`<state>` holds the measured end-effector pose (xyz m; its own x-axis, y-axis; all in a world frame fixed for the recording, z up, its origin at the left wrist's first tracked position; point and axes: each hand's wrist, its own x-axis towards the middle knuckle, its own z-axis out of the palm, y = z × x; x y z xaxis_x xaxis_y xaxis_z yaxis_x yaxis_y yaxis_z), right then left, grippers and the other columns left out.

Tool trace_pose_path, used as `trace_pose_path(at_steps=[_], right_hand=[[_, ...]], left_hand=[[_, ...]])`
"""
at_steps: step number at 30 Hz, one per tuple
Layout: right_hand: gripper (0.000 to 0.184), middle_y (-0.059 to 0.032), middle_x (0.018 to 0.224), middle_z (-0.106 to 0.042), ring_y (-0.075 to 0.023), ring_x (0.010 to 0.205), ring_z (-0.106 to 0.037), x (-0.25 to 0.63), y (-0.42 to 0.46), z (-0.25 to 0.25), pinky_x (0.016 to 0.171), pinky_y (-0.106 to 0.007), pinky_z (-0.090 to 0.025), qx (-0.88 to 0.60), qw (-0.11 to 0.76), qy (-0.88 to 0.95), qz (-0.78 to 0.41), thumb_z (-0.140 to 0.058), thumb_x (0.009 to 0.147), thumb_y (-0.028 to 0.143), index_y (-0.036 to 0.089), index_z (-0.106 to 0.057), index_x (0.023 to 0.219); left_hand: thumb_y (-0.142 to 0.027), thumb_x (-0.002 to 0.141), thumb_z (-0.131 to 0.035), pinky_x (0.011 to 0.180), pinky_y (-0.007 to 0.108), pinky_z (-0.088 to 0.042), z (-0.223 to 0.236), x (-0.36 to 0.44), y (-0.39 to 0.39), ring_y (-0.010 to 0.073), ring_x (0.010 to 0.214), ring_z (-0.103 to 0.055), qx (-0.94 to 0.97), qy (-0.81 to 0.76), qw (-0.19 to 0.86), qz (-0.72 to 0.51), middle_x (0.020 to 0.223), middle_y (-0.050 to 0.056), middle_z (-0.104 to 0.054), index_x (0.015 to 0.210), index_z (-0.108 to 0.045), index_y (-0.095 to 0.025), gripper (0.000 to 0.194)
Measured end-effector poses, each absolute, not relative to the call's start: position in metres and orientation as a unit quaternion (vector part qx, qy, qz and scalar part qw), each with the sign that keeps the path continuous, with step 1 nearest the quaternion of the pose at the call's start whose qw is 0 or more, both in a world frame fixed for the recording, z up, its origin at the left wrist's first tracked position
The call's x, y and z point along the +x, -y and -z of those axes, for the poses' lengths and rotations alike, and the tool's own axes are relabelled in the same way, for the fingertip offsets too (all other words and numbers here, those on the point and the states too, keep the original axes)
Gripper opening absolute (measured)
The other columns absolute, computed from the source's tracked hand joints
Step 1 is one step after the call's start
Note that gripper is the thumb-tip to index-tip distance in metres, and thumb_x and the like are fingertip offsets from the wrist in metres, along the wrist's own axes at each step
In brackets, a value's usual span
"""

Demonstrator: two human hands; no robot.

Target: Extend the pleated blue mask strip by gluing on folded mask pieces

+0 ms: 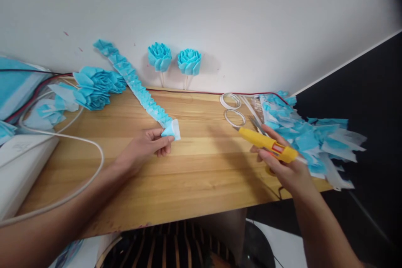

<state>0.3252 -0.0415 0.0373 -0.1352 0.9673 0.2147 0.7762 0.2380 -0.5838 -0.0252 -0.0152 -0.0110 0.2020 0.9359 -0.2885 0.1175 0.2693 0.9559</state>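
Note:
A long strip of folded blue petals [135, 83] slants from the wall down to my left hand [157, 142]. The thumb and fingers of that hand pinch its near end, where a pale blue and white flap sticks out. My right hand [279, 159] is wrapped around a yellow hot glue gun [264, 140], its nozzle pointing left over the table. Just beyond the nozzle lie two rolls of white tape [235, 118]. Scissors [258, 125] show partly behind the glue gun.
Two blue fabric roses [189, 62] on sticks lean against the wall. More blue flowers [97, 86] lie at the left, near a white cable [102, 155] and a white box [28, 167]. Blue and white cut pieces [314, 138] are heaped on the right of the wooden table [188, 184].

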Motion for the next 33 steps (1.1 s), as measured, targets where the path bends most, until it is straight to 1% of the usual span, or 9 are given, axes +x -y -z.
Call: trace_pose_path(at_steps=[1, 3, 5, 7, 11, 16, 19, 27, 33], right_hand=[[0.062, -0.0067, 0.086, -0.072, -0.0184, 0.059, -0.063, 0.314, 0.047, -0.042, 0.049, -0.03, -0.051, -0.586, 0.306, 0.709, -0.244, -0.053, 0.089, 0.028, 0.022, -0.039, 0.149], [0.064, -0.0044, 0.081, -0.071, -0.015, 0.055, -0.059, 0.29, 0.054, -0.045, 0.047, -0.027, -0.047, -0.567, 0.313, 0.666, -0.369, -0.056, 0.086, 0.026, 0.021, -0.041, 0.148], [0.067, -0.0027, 0.079, -0.071, -0.0126, 0.054, -0.056, 0.268, 0.056, -0.044, 0.047, -0.025, -0.045, -0.534, 0.313, 0.646, -0.446, -0.059, 0.083, 0.025, 0.02, -0.041, 0.148], [0.07, -0.0013, 0.078, -0.07, -0.0114, 0.055, -0.054, 0.251, 0.053, -0.039, 0.05, -0.024, -0.045, -0.507, 0.317, 0.64, -0.483, -0.062, 0.082, 0.026, 0.02, -0.04, 0.148], [0.073, 0.0001, 0.076, -0.068, -0.0107, 0.058, -0.052, 0.233, 0.045, -0.034, 0.052, -0.024, -0.043, -0.489, 0.306, 0.646, -0.499, -0.066, 0.081, 0.031, 0.02, -0.039, 0.149], [0.073, 0.0013, 0.073, -0.065, -0.0096, 0.056, -0.047, 0.227, 0.039, -0.033, 0.051, -0.024, -0.04, -0.49, 0.296, 0.652, -0.498, -0.068, 0.081, 0.037, 0.02, -0.042, 0.147], [0.073, 0.0018, 0.072, -0.064, -0.0097, 0.056, -0.045, 0.226, 0.038, -0.032, 0.05, -0.024, -0.039, -0.496, 0.299, 0.649, -0.493, -0.069, 0.081, 0.038, 0.02, -0.043, 0.147], [0.071, 0.002, 0.072, -0.065, -0.0093, 0.056, -0.048, 0.223, 0.037, -0.032, 0.05, -0.023, -0.039, -0.501, 0.295, 0.647, -0.493, -0.07, 0.079, 0.036, 0.02, -0.046, 0.144], [0.068, 0.0015, 0.072, -0.065, -0.0105, 0.056, -0.05, 0.223, 0.035, -0.031, 0.053, -0.025, -0.044, -0.507, 0.296, 0.662, -0.467, -0.069, 0.08, 0.036, 0.022, -0.048, 0.143]], left_hand=[[-0.05, 0.074, -0.067, 0.057, 0.027, -0.043, 0.01, -0.025, 0.015, 0.0131, 0.054, -0.052, 0.498, -0.532, 0.592, -0.344, 0.06, 0.0, -0.063, 0.063, -0.061, -0.02, 0.032], [-0.05, 0.075, -0.067, 0.057, 0.027, -0.044, 0.009, -0.024, 0.016, 0.0134, 0.054, -0.053, 0.5, -0.532, 0.591, -0.342, 0.06, 0.0, -0.063, 0.063, -0.062, -0.02, 0.032], [-0.049, 0.075, -0.067, 0.057, 0.027, -0.044, 0.009, -0.024, 0.016, 0.013, 0.054, -0.053, 0.502, -0.528, 0.593, -0.344, 0.06, 0.0, -0.063, 0.063, -0.062, -0.02, 0.032], [-0.048, 0.075, -0.067, 0.057, 0.027, -0.044, 0.009, -0.025, 0.016, 0.0125, 0.055, -0.052, 0.504, -0.523, 0.594, -0.347, 0.06, 0.0, -0.063, 0.064, -0.062, -0.019, 0.031], [-0.049, 0.076, -0.066, 0.058, 0.027, -0.045, 0.01, -0.026, 0.015, 0.0126, 0.055, -0.053, 0.517, -0.516, 0.594, -0.335, 0.06, 0.0, -0.063, 0.064, -0.062, -0.019, 0.032], [-0.049, 0.077, -0.062, 0.059, 0.027, -0.045, 0.01, -0.026, 0.015, 0.0131, 0.056, -0.054, 0.532, -0.524, 0.584, -0.318, 0.061, 0.0, -0.062, 0.065, -0.062, -0.019, 0.032], [-0.047, 0.078, -0.06, 0.059, 0.027, -0.045, 0.01, -0.026, 0.015, 0.0129, 0.057, -0.054, 0.537, -0.521, 0.583, -0.315, 0.061, 0.0, -0.062, 0.064, -0.062, -0.019, 0.031], [-0.043, 0.077, -0.062, 0.058, 0.028, -0.045, 0.008, -0.026, 0.015, 0.0138, 0.056, -0.053, 0.528, -0.512, 0.593, -0.328, 0.06, 0.0, -0.062, 0.063, -0.062, -0.02, 0.028], [-0.044, 0.077, -0.061, 0.059, 0.026, -0.045, 0.008, -0.026, 0.015, 0.013, 0.056, -0.053, 0.529, -0.512, 0.596, -0.322, 0.06, -0.001, -0.061, 0.063, -0.062, -0.019, 0.029]])
